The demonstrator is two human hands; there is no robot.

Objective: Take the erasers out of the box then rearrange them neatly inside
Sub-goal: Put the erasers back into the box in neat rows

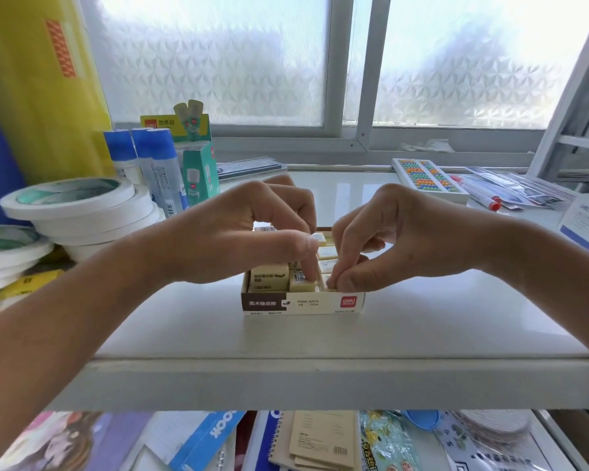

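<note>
The white counter [422, 321] under the frosted window carries everything, with a stack of tape rolls [82, 205] and blue-capped glue sticks [157, 161] at the left edge and an abacus [429, 180] far right. At its middle sits the eraser box [303, 302], an open tray, long axis running away from the person, already holding cream erasers [269, 277] in rows lying crosswise. Both hands hover directly over it. The left hand [238, 239] has its fingers curled, thumb pressing down on an eraser top near the front centre. The right hand [388, 239] is the one nearer the open slot: thumb and forefinger pinch one eraser [330, 283] at the front right corner (seemingly seating it, though I judge that only from its position). The eraser lies straight below those fingertips, so the move looks to be downward. The hands hide most of the box's middle and back, so how full it is cannot be told
</note>
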